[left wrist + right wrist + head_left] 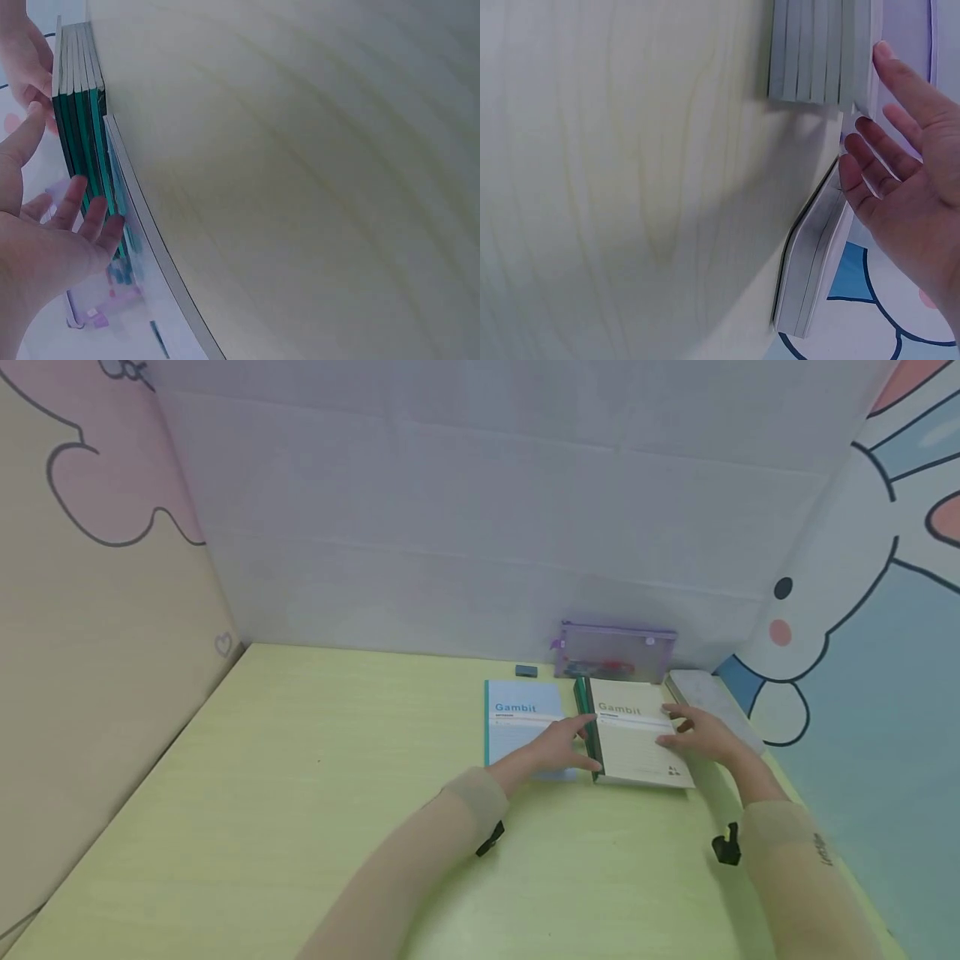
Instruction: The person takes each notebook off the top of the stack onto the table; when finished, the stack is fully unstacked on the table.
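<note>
a pale, creased sheet (450, 527) covers the back of the room, between a cream-and-pink wall (112, 610) at nine o'clock and a blue-and-white cartoon wall (892, 693) at three. below them spreads a smooth yellow-green table (300, 777) with faint wood grain; toward two o'clock from its middle sits a squared stack of notebooks (633, 747), with a cream paper cover on top and glossy green spines at nine o'clock. just beside those spines lies a thin, flat blue notebook (525, 693). at twelve o'clock from the stack a see-through purple pencil case (615, 647) leans on the sheet; at two o'clock is a thick, pale slab (712, 697), a book or a box. a small grey block (527, 671) lies above the blue notebook

the left hand (553, 747) is at the spine side, thumb and fingers spread well apart; the right hand (705, 737) is at the opposite edge, its fingers loosely parted, thumb held away. neither is clamped on the stack; whether the fingertips touch it i cannot tell
</note>
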The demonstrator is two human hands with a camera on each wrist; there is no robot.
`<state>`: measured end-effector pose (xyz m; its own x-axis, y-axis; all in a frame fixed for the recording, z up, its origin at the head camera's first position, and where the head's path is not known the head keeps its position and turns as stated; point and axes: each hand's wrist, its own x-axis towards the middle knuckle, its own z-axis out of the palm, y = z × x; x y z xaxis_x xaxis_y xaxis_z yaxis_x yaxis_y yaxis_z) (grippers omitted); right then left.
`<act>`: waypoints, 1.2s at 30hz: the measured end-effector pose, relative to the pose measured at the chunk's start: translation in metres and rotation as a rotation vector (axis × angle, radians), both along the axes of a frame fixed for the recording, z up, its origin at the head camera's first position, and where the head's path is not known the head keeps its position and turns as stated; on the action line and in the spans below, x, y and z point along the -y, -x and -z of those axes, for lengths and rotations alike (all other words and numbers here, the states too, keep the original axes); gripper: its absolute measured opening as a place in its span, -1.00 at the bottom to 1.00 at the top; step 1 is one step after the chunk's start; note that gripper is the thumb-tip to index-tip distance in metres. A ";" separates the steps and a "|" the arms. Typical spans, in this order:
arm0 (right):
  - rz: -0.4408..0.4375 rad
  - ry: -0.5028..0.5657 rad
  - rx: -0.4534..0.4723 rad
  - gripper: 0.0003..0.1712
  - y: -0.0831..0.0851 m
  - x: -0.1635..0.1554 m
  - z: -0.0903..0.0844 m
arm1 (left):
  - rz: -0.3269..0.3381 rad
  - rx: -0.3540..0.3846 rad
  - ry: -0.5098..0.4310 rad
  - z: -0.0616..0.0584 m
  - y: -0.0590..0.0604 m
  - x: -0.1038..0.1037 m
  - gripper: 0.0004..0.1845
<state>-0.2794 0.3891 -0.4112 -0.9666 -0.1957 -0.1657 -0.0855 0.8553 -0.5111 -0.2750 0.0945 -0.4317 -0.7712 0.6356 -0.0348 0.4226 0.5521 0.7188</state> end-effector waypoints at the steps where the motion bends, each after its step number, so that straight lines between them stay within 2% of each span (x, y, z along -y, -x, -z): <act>1: 0.000 0.001 -0.004 -0.03 0.000 0.000 0.000 | -0.003 -0.009 0.008 0.000 -0.001 -0.002 -0.02; 6: -0.011 0.009 -0.032 -0.05 0.000 0.001 0.000 | -0.043 -0.056 0.058 -0.003 -0.006 -0.009 -0.04; 11: -0.019 0.027 -0.072 -0.11 0.001 0.001 0.000 | -0.064 -0.067 0.083 -0.004 -0.008 -0.010 -0.05; 15: -0.015 0.067 -0.090 -0.16 0.002 -0.001 0.000 | -0.064 -0.041 0.070 -0.002 -0.007 -0.009 -0.03; 22: 0.017 0.170 -0.055 -0.18 -0.002 0.001 -0.005 | -0.078 0.028 0.024 0.002 -0.004 -0.007 0.00; 28: 0.007 0.235 -0.060 -0.15 -0.003 0.004 -0.013 | -0.090 0.000 0.000 0.004 -0.003 -0.003 0.00; 32: -0.003 0.209 -0.077 -0.13 -0.004 0.008 -0.018 | -0.116 -0.021 -0.009 0.002 -0.002 0.002 0.01; 36: -0.025 0.195 -0.088 -0.12 -0.003 0.014 -0.024 | -0.144 -0.005 -0.026 -0.001 -0.001 0.008 0.04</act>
<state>-0.2760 0.3750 -0.3868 -0.9701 -0.2396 -0.0381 -0.1566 0.7381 -0.6562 -0.2736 0.0861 -0.4310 -0.8543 0.5194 -0.0161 0.3440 0.5884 0.7317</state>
